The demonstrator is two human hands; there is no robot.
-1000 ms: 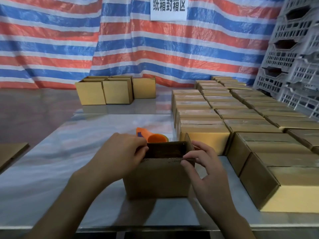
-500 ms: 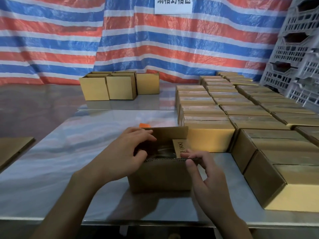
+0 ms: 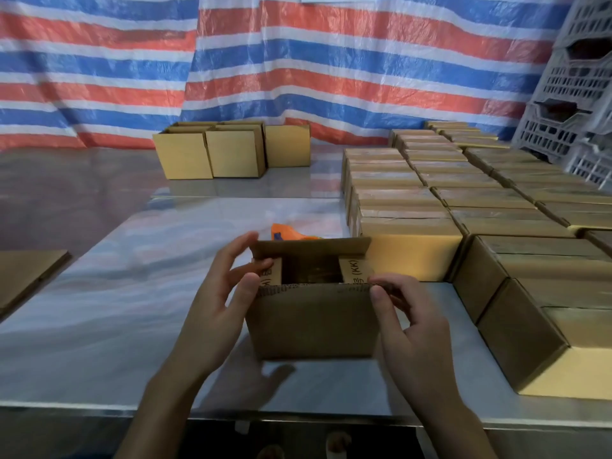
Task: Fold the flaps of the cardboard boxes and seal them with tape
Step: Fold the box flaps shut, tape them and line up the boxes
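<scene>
Head view: 1 cardboard box (image 3: pixel 311 323) is seen on the counter (image 3: pixel 116 309), set between the 2 hands and near the counter's front edge.

- Left hand (image 3: pixel 218 303): curled round the box's upper left corner. Its thumb (image 3: pixel 250 283) is pressed on the left end of the near flap (image 3: pixel 311 288); its fingers (image 3: pixel 243 241) are stretched toward the left end of the far flap (image 3: pixel 311 248).
- Right hand (image 3: pixel 407 323): the right end of the near flap is pinched between thumb and curled fingers.
- Box top: not closed. The 2 side flaps (image 3: pixel 356 270) are folded inward, with print reading "(KK)" on the right one. The near and far flaps are raised, and a dark gap is left between the side flaps.
- Beyond the hands, just behind the far flap: an orange object (image 3: pixel 288 234), mostly hidden by the box; what it is cannot be told.
- Right of the right hand: closed boxes (image 3: pixel 496 226) packed in rows, the nearest row just beside the held box.
- Far beyond the left hand: 3 more boxes (image 3: pixel 212 154) standing side by side.
- Left of the left hand, well apart: flat cardboard (image 3: pixel 26 276) lying at the counter's edge.
- Background: a red, white and blue striped tarp (image 3: pixel 298 77); grey plastic crates (image 3: pixel 576 94) stacked far right of the right hand.
</scene>
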